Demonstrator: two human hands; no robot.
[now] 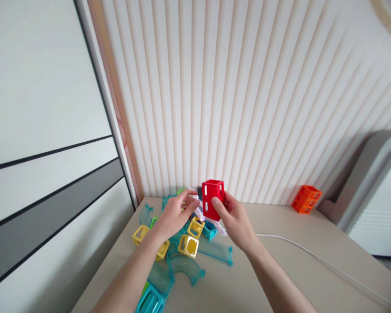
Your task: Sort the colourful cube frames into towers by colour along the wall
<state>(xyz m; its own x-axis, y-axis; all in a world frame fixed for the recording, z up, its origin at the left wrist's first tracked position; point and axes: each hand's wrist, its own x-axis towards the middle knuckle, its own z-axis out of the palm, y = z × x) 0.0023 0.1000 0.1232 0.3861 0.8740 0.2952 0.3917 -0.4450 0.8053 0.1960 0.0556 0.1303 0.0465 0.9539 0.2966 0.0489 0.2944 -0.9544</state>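
Observation:
My right hand [237, 219] grips a red hollow block [211, 209], tall and windowed like two stacked cubes, with the thumb on its near side. It is held upright above the pile. To its left, my left hand [178, 212] is open with bent fingers, apart from the block and over the loose pieces. Under and in front of the hands lie yellow hollow cubes [188, 246], a teal cube [210, 230] and clear teal track pieces, among them a curved one [186, 266] and a straight one [216, 251]. A pale lilac piece [220, 228] is partly hidden behind the red block.
An orange stack of hollow cubes [306, 199] stands at the back right of the table [244, 284]. A white cable [313, 254] crosses the right side. A ribbed panel [215, 95] rises behind, and a white appliance [378, 204] is at the right.

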